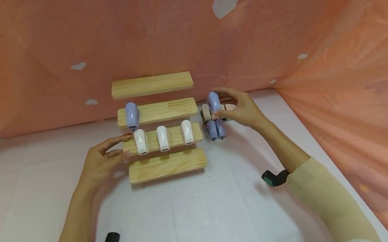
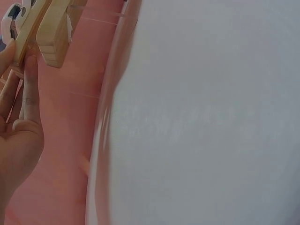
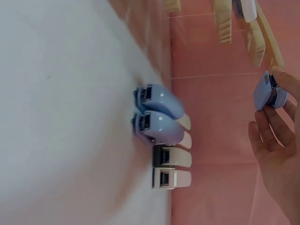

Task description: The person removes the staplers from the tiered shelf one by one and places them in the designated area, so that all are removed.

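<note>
My right hand (image 1: 243, 109) holds a purple mini stapler (image 1: 214, 101) between thumb and fingers, just right of the tiered wooden shelf. In the right wrist view this stapler (image 3: 265, 93) is off the table, near the ends of the boards. My left hand (image 1: 99, 163) grips the left end of the second board from the front (image 1: 175, 136), thumb and fingers on either side of it. Three white staplers (image 1: 163, 137) stand in a row on that board. On the board behind it, a single purple stapler (image 1: 132, 114) sits at the left.
Below my right hand, two purple staplers (image 3: 161, 127) stand side by side on the white table (image 1: 195, 222), with several beige and pale ones (image 3: 180, 178) beside them. The front board (image 1: 167, 166) and the top board (image 1: 152, 85) are bare. A pink curtain (image 1: 163, 24) hangs behind.
</note>
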Demonstrator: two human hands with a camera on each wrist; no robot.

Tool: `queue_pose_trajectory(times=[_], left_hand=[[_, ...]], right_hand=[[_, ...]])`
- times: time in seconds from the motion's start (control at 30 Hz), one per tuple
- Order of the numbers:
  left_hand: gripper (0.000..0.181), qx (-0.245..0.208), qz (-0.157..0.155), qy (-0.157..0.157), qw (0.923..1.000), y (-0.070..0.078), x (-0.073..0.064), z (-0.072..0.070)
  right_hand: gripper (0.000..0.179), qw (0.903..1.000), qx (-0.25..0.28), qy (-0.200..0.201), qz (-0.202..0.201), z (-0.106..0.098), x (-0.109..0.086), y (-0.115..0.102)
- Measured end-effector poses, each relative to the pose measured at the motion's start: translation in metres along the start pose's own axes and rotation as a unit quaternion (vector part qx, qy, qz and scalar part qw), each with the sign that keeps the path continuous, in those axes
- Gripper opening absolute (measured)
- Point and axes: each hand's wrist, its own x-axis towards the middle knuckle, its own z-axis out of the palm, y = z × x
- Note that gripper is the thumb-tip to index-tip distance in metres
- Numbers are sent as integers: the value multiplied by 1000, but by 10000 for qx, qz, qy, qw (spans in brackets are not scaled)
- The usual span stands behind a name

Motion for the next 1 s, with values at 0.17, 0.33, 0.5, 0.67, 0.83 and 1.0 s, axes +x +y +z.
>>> queue_pose_trajectory(times=[0.17, 0.33, 0.5, 0.67, 0.83, 1.0], left_hand=[[42, 1, 13, 6, 10000, 0, 0, 0], [44, 163, -25, -4, 9999, -2, -1, 2], [44, 258, -38, -13, 9997, -2, -1, 4], [44, 356, -81, 32, 9993, -2, -1, 4], [46, 384, -123, 29, 9992, -3, 0, 4], [43, 359, -131, 31, 9993, -2, 1, 4]], right_hand=[[62, 9999, 97, 65, 81, -1, -6, 11], [61, 9997, 133, 102, 180, -3, -16, 21], [61, 9992, 88, 175, 352, -5, -23, 26], [60, 9990, 81, 184, 404, -6, -26, 30], [60, 9985, 122, 178, 508, -7, -31, 37], [61, 9984, 130, 146, 540, -7, -34, 42]])
